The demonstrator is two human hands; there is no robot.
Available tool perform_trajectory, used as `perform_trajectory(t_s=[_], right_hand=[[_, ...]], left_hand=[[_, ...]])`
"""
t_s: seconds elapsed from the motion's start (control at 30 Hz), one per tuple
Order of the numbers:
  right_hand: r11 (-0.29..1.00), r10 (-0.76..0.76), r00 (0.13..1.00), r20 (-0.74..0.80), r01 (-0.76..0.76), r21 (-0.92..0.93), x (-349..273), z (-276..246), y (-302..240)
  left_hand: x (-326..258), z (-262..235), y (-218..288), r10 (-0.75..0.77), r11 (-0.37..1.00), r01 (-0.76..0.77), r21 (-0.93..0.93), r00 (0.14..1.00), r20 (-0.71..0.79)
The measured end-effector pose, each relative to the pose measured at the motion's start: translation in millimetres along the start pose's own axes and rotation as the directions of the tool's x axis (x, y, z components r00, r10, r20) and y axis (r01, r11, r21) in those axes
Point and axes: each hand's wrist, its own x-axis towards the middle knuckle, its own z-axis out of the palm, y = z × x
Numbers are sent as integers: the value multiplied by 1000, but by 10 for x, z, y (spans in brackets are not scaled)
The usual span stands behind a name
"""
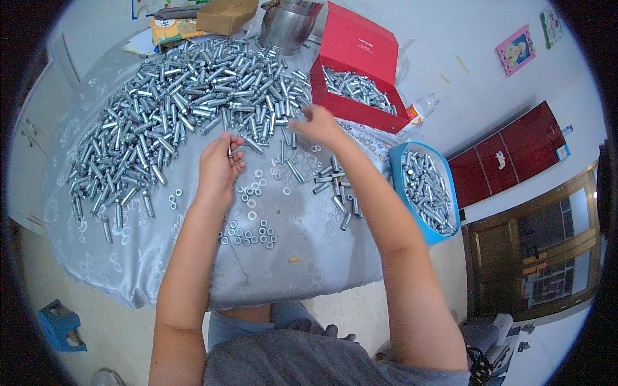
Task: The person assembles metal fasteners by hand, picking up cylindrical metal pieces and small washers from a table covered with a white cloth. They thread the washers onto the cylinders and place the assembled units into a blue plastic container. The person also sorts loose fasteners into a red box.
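1. Nearest, loose nuts and washers [250,233] lie scattered on the silvery cloth of the worktop [283,276], between the two forearms.
2. The left hand [217,168] has its grip pinched on a small metal bolt [230,152], held just above the cloth.
3. A few stray sleeve bolts [336,186] lie beside the right forearm.
4. The right hand [317,123] hangs at the edge of the big heap of silver bolts [187,96]; its fingers are blurred, so I cannot tell how its grip stands.
5. To the right, a blue basin [394,168] holds more bolts.
6. Farther back, an open red box [351,71] is filled with bolts, beside a steel pot [288,26].
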Motion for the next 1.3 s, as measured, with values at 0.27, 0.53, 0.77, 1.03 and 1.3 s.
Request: perform_trajectory(t_s=[0.27, 0.53, 0.77, 1.03, 1.3], right_hand=[[991, -102, 913, -395, 58, -121, -130, 621, 99], [992, -128, 955, -268, 122, -39, -265, 473, 250], [995, -21, 1000, 11, 22, -93, -936, -1, 194], [957, -281, 938, -204, 289, 11, -502, 346, -64], [927, -333, 942, -38, 320, -195, -637, 279, -20]], left_hand=[[12, 14, -20, -2, 1000, 2, -1, 999, -32], [48, -17, -16, 23, 1000, -23, 9, 1000, 2], [-60, 49, 12, 0, 1000, 0, 28, 1000, -18], [-35, 42, -14, 10, 999, -11, 33, 1000, 19], [-2, 11, 18, 1, 1000, -1, 5, 1000, -10]])
